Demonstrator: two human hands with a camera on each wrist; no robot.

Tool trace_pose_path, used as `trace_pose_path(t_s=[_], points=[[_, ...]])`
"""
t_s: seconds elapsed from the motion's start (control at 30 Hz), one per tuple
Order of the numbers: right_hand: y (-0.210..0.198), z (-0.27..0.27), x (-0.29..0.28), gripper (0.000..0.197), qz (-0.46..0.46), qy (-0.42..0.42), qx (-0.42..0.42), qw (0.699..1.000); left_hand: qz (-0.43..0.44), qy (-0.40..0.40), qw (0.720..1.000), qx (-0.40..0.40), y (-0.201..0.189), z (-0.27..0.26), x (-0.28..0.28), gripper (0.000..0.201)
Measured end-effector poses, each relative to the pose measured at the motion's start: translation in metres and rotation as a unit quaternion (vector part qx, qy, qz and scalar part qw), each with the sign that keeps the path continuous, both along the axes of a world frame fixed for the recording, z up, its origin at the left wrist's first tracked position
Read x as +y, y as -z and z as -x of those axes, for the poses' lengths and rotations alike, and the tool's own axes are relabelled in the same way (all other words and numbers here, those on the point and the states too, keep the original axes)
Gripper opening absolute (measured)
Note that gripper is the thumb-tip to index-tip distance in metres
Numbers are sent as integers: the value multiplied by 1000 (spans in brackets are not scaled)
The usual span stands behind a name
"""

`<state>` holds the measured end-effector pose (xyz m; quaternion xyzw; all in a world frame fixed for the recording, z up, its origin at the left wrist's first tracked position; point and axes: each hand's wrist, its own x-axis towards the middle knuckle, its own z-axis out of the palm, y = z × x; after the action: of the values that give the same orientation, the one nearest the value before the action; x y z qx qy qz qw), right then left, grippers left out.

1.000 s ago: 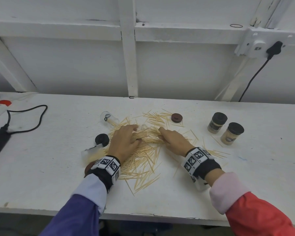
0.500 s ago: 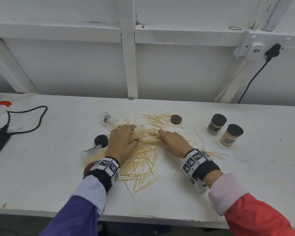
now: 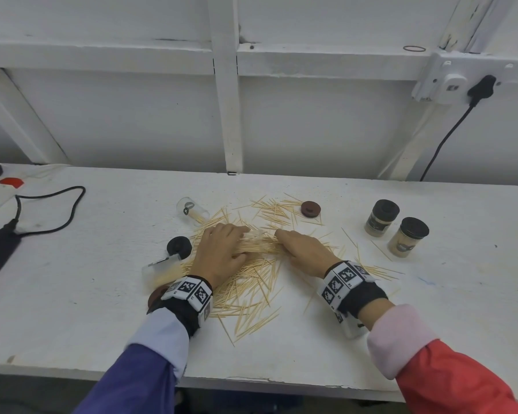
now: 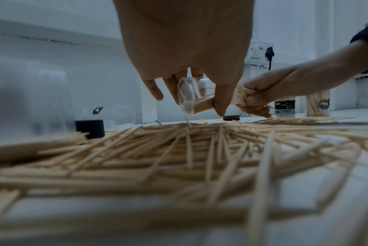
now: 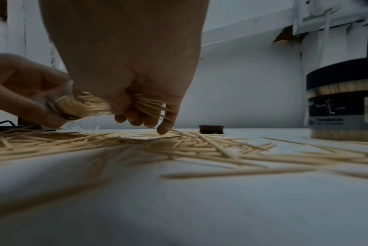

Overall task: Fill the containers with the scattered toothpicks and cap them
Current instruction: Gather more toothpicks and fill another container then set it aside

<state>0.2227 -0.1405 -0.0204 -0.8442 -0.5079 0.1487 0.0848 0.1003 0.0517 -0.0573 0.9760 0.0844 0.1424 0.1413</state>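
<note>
Barely shifting since a moment ago, both hands [image 3: 222,252] working low over loose toothpicks [image 3: 248,294] at the near table [image 3: 72,309] edge. Left hand [image 4: 185,50] grasping a clear container [image 4: 191,99] on its side; right hand [image 5: 124,63] clenching a bundle [image 5: 94,104], feeding it into the mouth. Filling under way, capping pending. Farther back, brown lid [image 3: 310,209] lying loose, two capped jars [image 3: 382,218] standing right.

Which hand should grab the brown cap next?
Probably the right. The brown cap lies just beyond the right hand, which grips only a toothpick bundle. The left hand holds the clear container and must keep it.
</note>
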Motion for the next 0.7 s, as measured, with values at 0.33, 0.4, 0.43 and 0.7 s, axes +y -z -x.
trace_pose_path(t_s=[0.33, 0.4, 0.43, 0.7], points=[[1, 0, -2, 10, -13, -13, -10, 1000, 23, 1, 1000, 13, -1, -1, 0, 65], [4, -1, 0, 8, -29, -15, -25, 999, 24, 8, 1000, 13, -3, 0, -1, 75], [6, -2, 1, 10, -38, -14, -33, 999, 24, 8, 1000, 12, -3, 0, -2, 76], [14, -7, 5, 10, -99, -7, -81, 992, 30, 1, 999, 23, -4, 0, 0, 77]])
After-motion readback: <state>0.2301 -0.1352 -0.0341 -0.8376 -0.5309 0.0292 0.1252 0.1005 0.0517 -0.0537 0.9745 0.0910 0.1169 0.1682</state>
